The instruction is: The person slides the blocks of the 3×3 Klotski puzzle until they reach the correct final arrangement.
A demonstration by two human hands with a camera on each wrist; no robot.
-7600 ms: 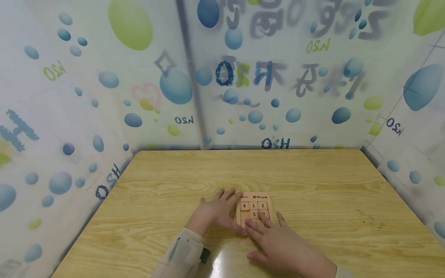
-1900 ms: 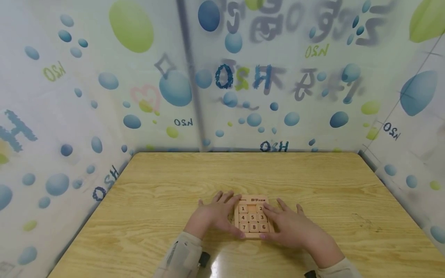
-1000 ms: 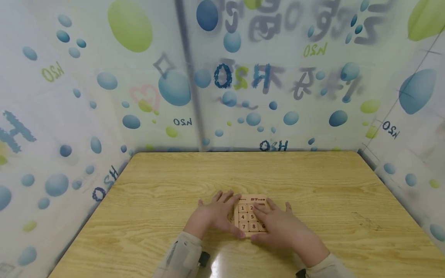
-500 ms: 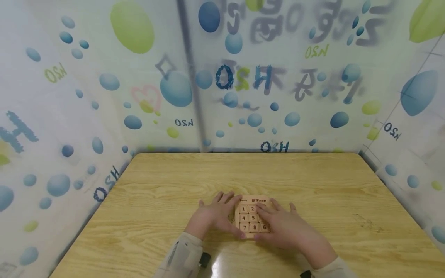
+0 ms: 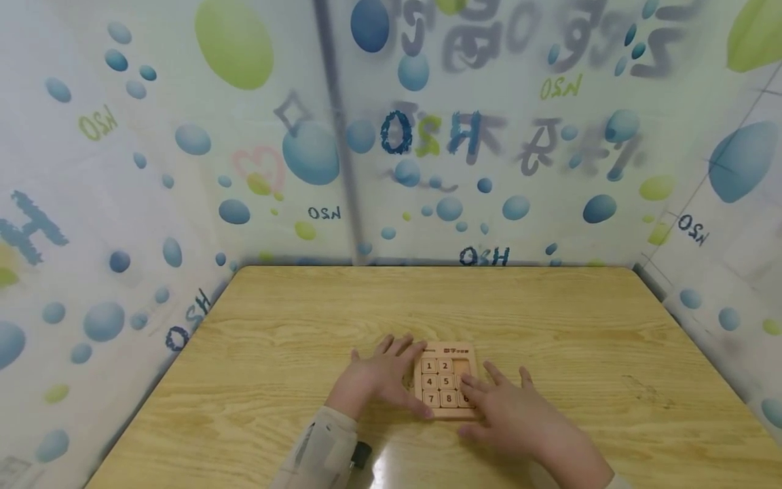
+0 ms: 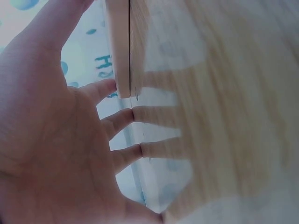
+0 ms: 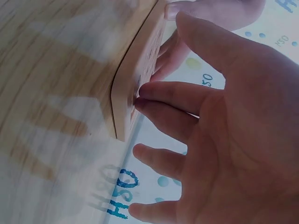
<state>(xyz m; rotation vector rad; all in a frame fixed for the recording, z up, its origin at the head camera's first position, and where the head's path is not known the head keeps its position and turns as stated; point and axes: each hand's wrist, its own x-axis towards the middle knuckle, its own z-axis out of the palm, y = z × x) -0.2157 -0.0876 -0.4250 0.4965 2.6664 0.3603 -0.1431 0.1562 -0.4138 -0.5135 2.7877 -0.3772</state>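
Note:
In the head view a wooden number slide puzzle [image 5: 446, 415] lies flat on the table. Tiles 1 and 2 stand in its top row, with a bare slot at top right. Below are 4 and 5, then 7, 8 and a partly covered 6. My left hand [image 5: 375, 377] is spread along the left side, index finger touching the upper corner and thumb at the lower one. Two fingertips of my right hand [image 5: 516, 414] rest on the right column and hide its middle tile. The right wrist view shows those fingers fairly straight against the puzzle [image 7: 124, 93].
The wood-grain table [image 5: 293, 326] stretches out around the puzzle, its glossy surface reflecting the left hand. A curtain [image 5: 391, 197] printed with bubbles and letters stands behind the table and along both sides.
Tile 4 has left the top row for the middle row; 1 and 2 have slid left. The right hand has shifted down and right, uncovering the top-right slot. The left hand stays put.

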